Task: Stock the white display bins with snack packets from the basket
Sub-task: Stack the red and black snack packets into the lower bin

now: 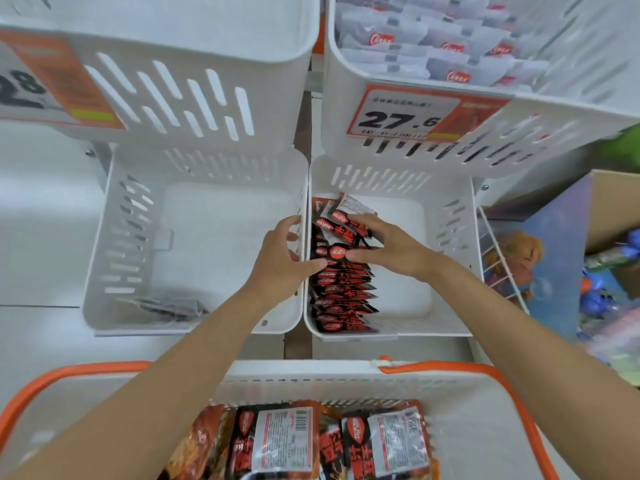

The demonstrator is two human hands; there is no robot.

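Gripping a clump of red-black snack packets (pixel 341 254), right hand (pixel 391 249) curled round them, left hand (pixel 280 268) clasping the white bin (pixel 453 230) by its left wall, thumb against the packet row inside, orange-handled basket (pixel 478 427) nearest, holding larger packs.

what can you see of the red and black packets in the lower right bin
Small glossy red and black packets stand on edge in one tight row along the left wall of the lower right white bin, the far ones tilted and loose. The right hand grips the far bunch; the thumb of the left hand touches it.
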